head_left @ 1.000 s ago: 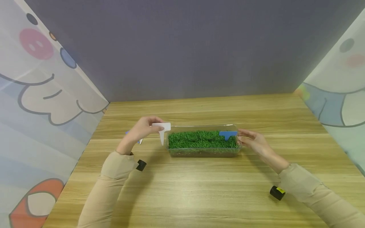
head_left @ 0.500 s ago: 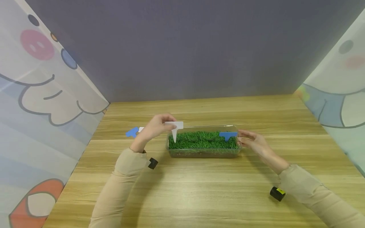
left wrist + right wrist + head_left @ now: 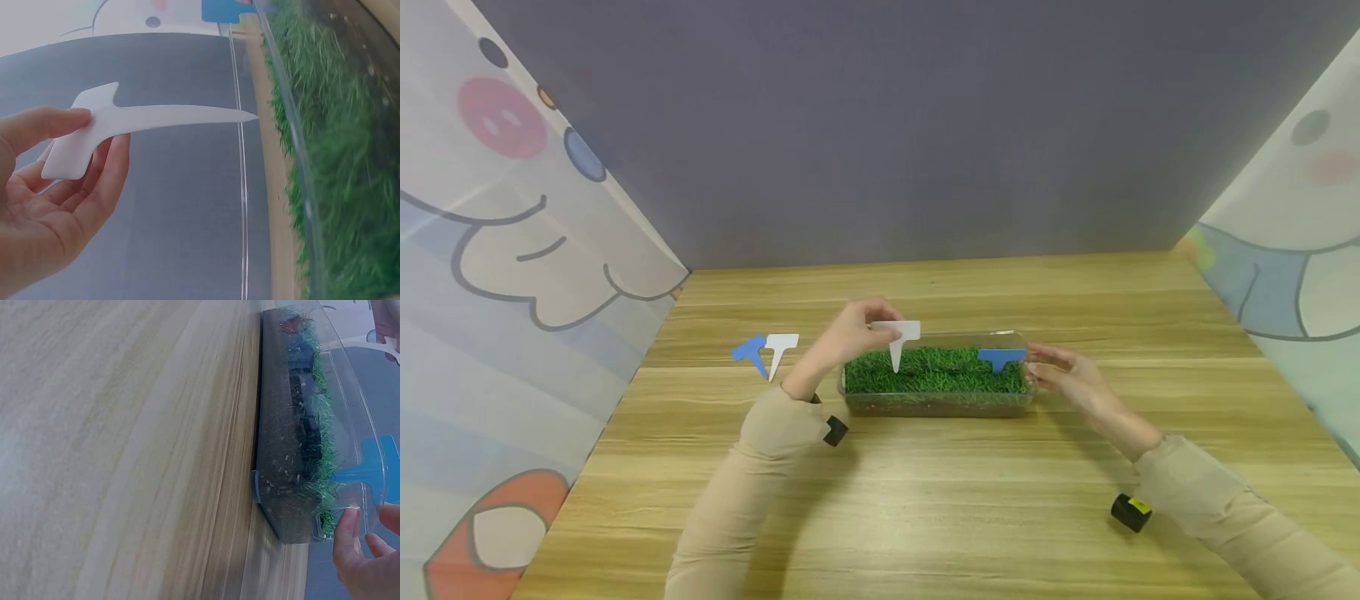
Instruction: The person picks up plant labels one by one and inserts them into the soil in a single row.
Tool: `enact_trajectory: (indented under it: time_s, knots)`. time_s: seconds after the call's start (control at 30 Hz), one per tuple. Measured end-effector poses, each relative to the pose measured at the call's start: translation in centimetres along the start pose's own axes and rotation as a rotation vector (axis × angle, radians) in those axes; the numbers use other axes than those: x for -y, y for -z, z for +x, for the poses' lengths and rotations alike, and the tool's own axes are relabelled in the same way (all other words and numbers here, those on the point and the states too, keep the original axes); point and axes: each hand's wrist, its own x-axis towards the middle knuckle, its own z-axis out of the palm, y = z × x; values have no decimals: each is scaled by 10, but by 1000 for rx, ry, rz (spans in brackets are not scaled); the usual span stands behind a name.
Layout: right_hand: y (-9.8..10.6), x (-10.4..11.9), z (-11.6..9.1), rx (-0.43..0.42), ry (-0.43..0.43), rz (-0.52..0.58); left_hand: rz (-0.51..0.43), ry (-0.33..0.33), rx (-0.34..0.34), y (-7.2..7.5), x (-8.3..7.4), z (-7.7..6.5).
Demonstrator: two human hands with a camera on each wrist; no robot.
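My left hand (image 3: 857, 333) pinches a white T-shaped plant label (image 3: 81, 134) by its flat head, thumb on one face and fingers behind. In the head view, the label's pointed stem hangs down over the left part of the green grass (image 3: 940, 379). This grass fills a long clear plastic planter box (image 3: 936, 408) with a dark soil layer. My right hand (image 3: 1071, 375) holds the right end of the box, fingertips at its rim and end wall. A blue T-shaped plant label (image 3: 1002, 356) stands upright in the grass near that end.
On the wooden table (image 3: 970, 500), left of the box, lie another blue label (image 3: 749, 350) and another white label (image 3: 781, 342), their stem tips close together. A grey panel (image 3: 925, 142) rises behind the table. Cartoon-printed sheets (image 3: 535, 217) hang at both sides.
My left hand has moved right with the white label, from beside the box's left end to over the grass, uncovering the two labels on the table. My right hand stays at the box.
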Motion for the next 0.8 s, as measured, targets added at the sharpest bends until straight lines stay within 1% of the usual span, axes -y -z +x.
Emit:
enact_trajectory:
  time_s: [0.13,0.23,0.33,0.37,0.47,0.53,0.8]
  knots:
    - [1,-2,1,11,18,-14,52,-36,4,-7,-1,4]
    - [4,-9,5,17,38,37,60,-40,7,-12,-2,7]
    - [5,-13,7,29,55,57,61,-45,11,-17,-4,10]
    - [5,-11,6,25,52,60,64,-44,9,-19,-4,11]
    - [2,-4,3,17,31,4,84,-48,6,-23,-5,14]
    - [2,-3,4,7,14,-16,94,-52,7,-25,-6,15]
    - [-1,3,2,13,-4,-22,88,-51,23,-35,-7,23]
